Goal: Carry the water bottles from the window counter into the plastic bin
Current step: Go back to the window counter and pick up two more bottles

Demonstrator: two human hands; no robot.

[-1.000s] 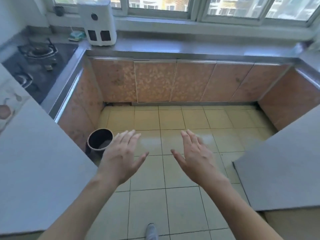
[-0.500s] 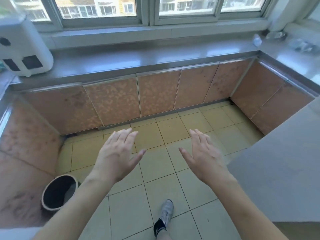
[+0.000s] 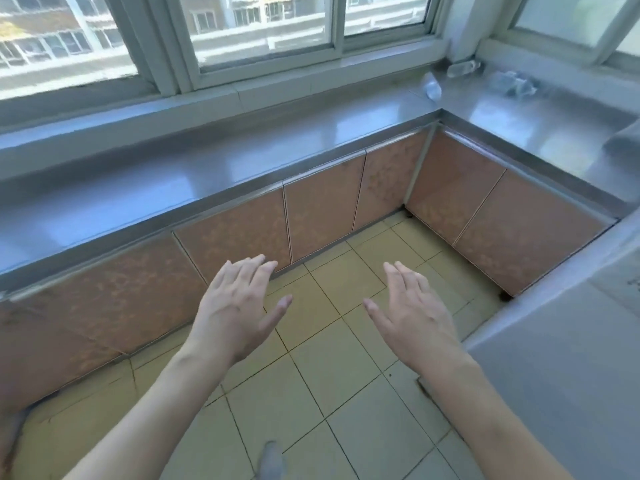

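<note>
We hold both hands out in front of us, palms down over the pale yellow tiled floor (image 3: pixel 346 368), with nothing in them: our left hand (image 3: pixel 239 310) has its fingers straight and close together with the thumb spread, and our right hand (image 3: pixel 412 313) is likewise flat and relaxed. The clear plastic water bottles (image 3: pixel 464 68) lie far off in the back right corner of the long, smooth grey stainless-steel window counter (image 3: pixel 242 157), one on its side by the window frame, another (image 3: pixel 432 87) just in front of it near the corner, and a blurred cluster of clear plastic (image 3: pixel 512 84) further right; we cannot tell how many are in that cluster. The counter runs along under the white-framed windows (image 3: pixel 263 39) and turns at the corner to continue down our right side, its glossy top catching daylight. Below it stand flat cabinet doors in mottled orange-brown (image 3: pixel 322 216), divided by thin metal strips. Between us and the bottles there is open floor, and at right a pale grey matte surface (image 3: pixel 561 375) juts in close to our right forearm. The grey toe of a shoe (image 3: pixel 272 462) shows at the bottom edge.
</note>
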